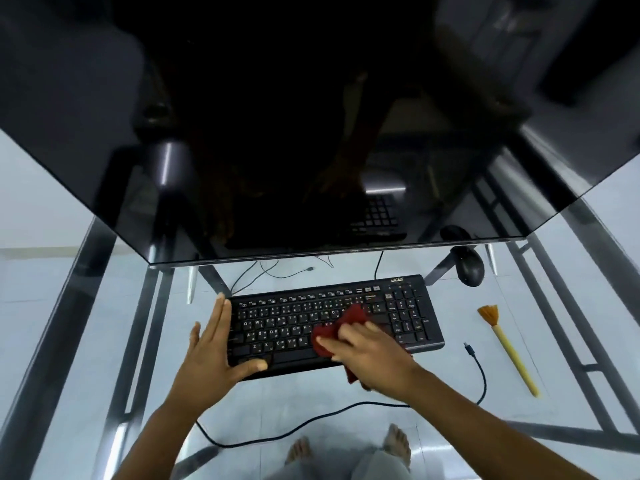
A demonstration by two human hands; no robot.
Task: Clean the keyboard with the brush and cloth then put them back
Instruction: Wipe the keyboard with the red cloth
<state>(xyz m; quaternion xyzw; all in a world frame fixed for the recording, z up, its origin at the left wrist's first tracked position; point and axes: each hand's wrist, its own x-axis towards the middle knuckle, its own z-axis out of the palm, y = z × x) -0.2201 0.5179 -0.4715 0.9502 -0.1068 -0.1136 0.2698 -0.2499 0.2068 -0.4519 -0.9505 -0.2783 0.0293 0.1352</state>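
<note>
A black keyboard (408,313) lies on the glass desk in front of me. My right hand (370,355) presses a crumpled dark red cloth (353,318) onto the middle-right keys, gripping it. My left hand (214,344) lies flat with fingers spread along the keyboard's left edge, thumb on its front corner, holding nothing. A brush (509,351) with a yellow handle and orange bristles lies on the glass to the right of the keyboard, bristles pointing away from me.
A large dark monitor (311,133) looms over the back of the glass desk (104,341). A black mouse (469,266) sits at the back right. A loose black cable (479,372) curls between keyboard and brush. My bare feet show below through the glass.
</note>
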